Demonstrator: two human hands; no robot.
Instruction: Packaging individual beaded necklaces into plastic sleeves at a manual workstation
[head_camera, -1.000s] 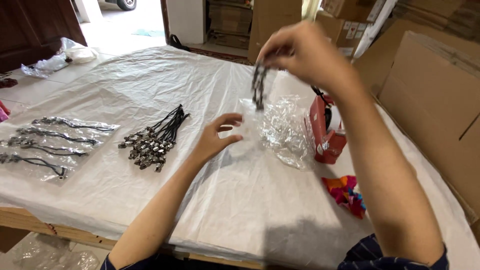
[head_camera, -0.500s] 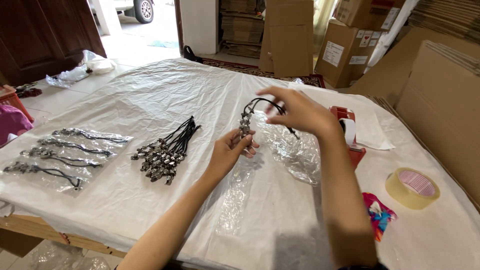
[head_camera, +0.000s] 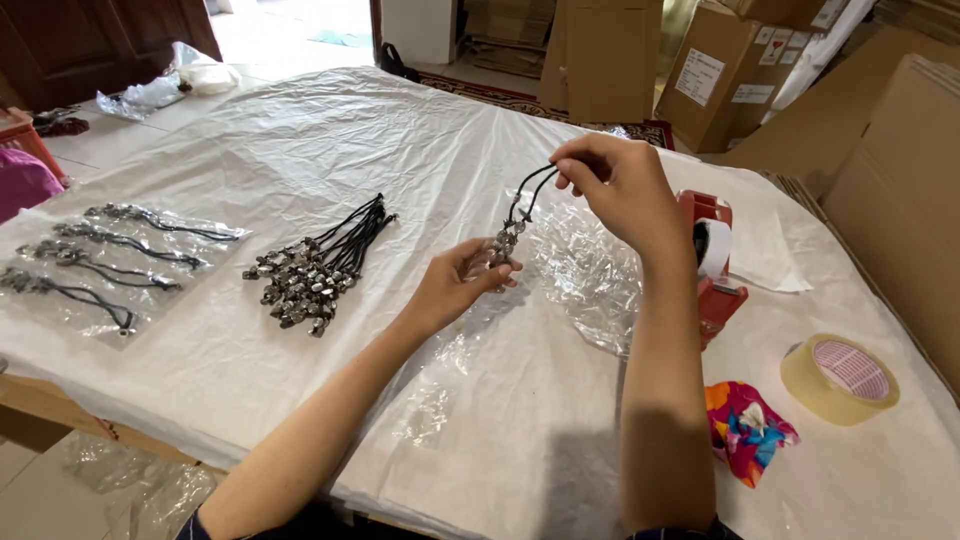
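Observation:
My right hand (head_camera: 622, 190) pinches the black cord of a pendant necklace (head_camera: 520, 210) and holds it up over the table. My left hand (head_camera: 462, 283) holds the metal pendant end together with the mouth of a clear plastic sleeve (head_camera: 440, 380) that trails down across the white sheet toward me. A loose bundle of similar black-cord necklaces (head_camera: 318, 265) lies to the left of my left hand. Further left, several bagged necklaces (head_camera: 110, 255) lie side by side.
A pile of clear plastic sleeves (head_camera: 590, 275) sits under my right arm. A red tape dispenser (head_camera: 712, 265), a roll of tan tape (head_camera: 838, 378) and a colourful cloth (head_camera: 745, 428) lie at the right. Cardboard boxes (head_camera: 890, 170) stand behind the white-covered table (head_camera: 300, 130).
My right hand has come down from high up with the necklace. My left hand rose off the table and took the pendant end and a plastic sleeve.

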